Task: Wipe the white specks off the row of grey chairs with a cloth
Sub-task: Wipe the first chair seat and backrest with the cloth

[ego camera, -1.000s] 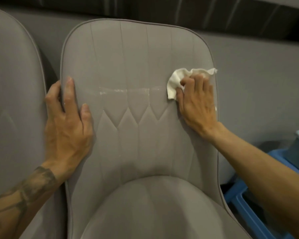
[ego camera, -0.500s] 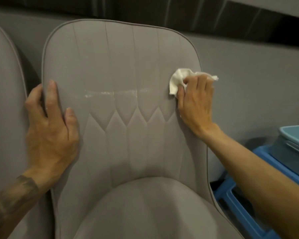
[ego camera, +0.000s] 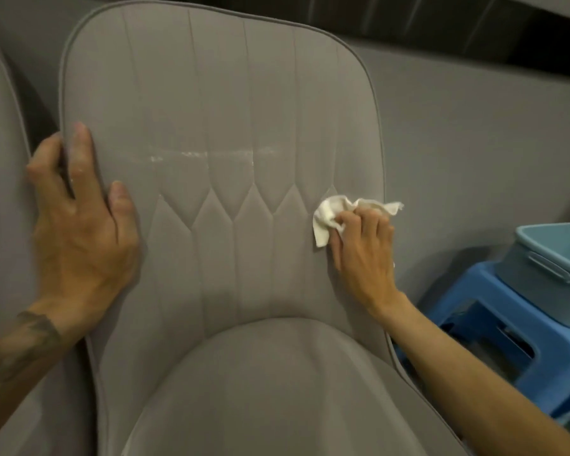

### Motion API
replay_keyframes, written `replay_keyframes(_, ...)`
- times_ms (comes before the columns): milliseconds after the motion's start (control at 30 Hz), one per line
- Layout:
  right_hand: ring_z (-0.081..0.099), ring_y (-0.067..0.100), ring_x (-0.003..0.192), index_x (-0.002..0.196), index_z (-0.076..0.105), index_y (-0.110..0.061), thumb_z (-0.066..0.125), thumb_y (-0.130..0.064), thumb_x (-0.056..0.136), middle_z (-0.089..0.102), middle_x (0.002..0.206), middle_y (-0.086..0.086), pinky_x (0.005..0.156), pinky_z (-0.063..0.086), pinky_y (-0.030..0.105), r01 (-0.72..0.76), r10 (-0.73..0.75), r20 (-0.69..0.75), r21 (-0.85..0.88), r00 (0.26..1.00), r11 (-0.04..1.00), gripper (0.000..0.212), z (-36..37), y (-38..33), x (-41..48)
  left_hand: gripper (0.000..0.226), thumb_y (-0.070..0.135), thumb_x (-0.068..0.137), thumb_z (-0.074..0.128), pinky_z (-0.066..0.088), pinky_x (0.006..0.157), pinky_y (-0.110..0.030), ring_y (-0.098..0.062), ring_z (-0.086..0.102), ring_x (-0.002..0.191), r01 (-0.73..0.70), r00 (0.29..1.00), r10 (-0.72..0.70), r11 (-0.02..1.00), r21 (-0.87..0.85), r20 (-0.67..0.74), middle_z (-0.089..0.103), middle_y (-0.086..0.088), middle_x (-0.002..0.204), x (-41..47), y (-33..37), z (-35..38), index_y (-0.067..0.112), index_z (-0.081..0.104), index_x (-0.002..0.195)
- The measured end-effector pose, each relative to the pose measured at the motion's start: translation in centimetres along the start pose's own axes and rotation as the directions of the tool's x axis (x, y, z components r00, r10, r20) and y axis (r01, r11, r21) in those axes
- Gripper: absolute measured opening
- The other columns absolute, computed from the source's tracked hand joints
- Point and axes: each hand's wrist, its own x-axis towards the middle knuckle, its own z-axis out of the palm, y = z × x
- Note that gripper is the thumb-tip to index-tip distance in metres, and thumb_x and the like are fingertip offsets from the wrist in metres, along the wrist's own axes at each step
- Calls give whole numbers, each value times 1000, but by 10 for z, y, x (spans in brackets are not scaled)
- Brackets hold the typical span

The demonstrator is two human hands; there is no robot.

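Cloth [ego camera: 323, 222] now lower, R edge; speck streak [ego camera: 211, 154] horizontal across backrest [ego camera: 211, 77].

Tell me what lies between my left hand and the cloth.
Head view: only the bare stitched chair back lies between left hand and cloth; the white streak runs just above.
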Motion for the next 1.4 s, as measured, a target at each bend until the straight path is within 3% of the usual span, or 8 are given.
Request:
replay_keyframes(200, 44, 35, 110, 109, 54, -9, 51, -27, 100, 47, 118, 15, 89, 35, 42, -102, 101, -133, -4, 986, 995, 20, 7, 5, 41, 59, 40, 111, 30, 11, 118, -7, -34, 42, 137, 14, 1000, -15, 999, -41, -4, 27, 0, 153, -1, -2, 4, 17, 22, 165)
replay_keyframes(400, 57, 32, 86, 108, 62, -11, 64, -15, 89, 57, 106, 11, 77, 36, 38, 448, -423, 279, -30, 862, 894, 20, 2, 14, -97, 58, 37, 111, 31, 12, 118, -9, -37, 43, 136, -17, 1000, 17, 999, -37, 1, 38, -25, 157, 0, 2, 1, 13, 23, 164)
replay_keyframes(633, 50, 28, 97, 115, 57, -15, 46, -23, 102, 55, 115, 9, 82, 36, 39, 266, -262, 117, -25, 958, 964, 18, 10, 9, -51, 58, 35, 111, 32, 12, 120, -10, -37, 42, 138, -15, 1000, 16, 999, -46, 4, 37, -27, 157, 0, 5, -1, 11, 25, 163)
replay_keyframes(800, 58, 29, 84, 108, 61, -15, 58, -16, 93, 59, 100, 6, 79, 33, 37, 553, -522, 292, -29, 802, 833, 15, 9, 10, -97, 59, 32, 111, 33, 23, 121, -22, -43, 40, 140, -26, 999, 28, 998, -56, 28, 36, -32, 155, 2, 9, -7, 5, 24, 162)
replay_keyframes(933, 51, 32, 96, 116, 56, -15, 50, -23, 95, 56, 109, 12, 79, 33, 40, 395, -388, 115, -43, 915, 918, 23, 5, 6, -15, 58, 29, 111, 36, 28, 120, -29, -42, 39, 141, -9, 999, 11, 998, -70, 34, 34, -31, 155, 2, 13, -8, 6, 24, 162)
replay_keyframes(1100, 46, 32, 111, 110, 54, -15, 44, -34, 103, 54, 115, 12, 88, 33, 40, -78, 71, -170, -38, 983, 996, 23, 10, -20, 84, 58, 31, 111, 36, 30, 120, -31, -41, 41, 140, -16, 999, 18, 998, -64, 28, 35, -30, 154, 1, 8, -5, 10, 23, 163)
replay_keyframes(1267, 54, 35, 103, 112, 62, -9, 53, -29, 101, 58, 114, 15, 85, 39, 41, 234, -235, 21, 34, 972, 972, 24, 16, -39, 26, 59, 24, 109, 41, 35, 117, -36, -40, 40, 139, -21, 999, 23, 997, -72, 28, 35, -31, 152, 1, 11, -7, 10, 22, 163)
replay_keyframes(1400, 51, 35, 103, 114, 56, -9, 46, -30, 103, 55, 113, 17, 87, 36, 43, 221, -218, -129, 4, 967, 975, 26, 9, -31, 111, 59, 26, 109, 40, 39, 113, -42, -40, 40, 139, -10, 999, 12, 998, -57, 36, 33, -29, 155, 1, 13, -8, 11, 22, 163)
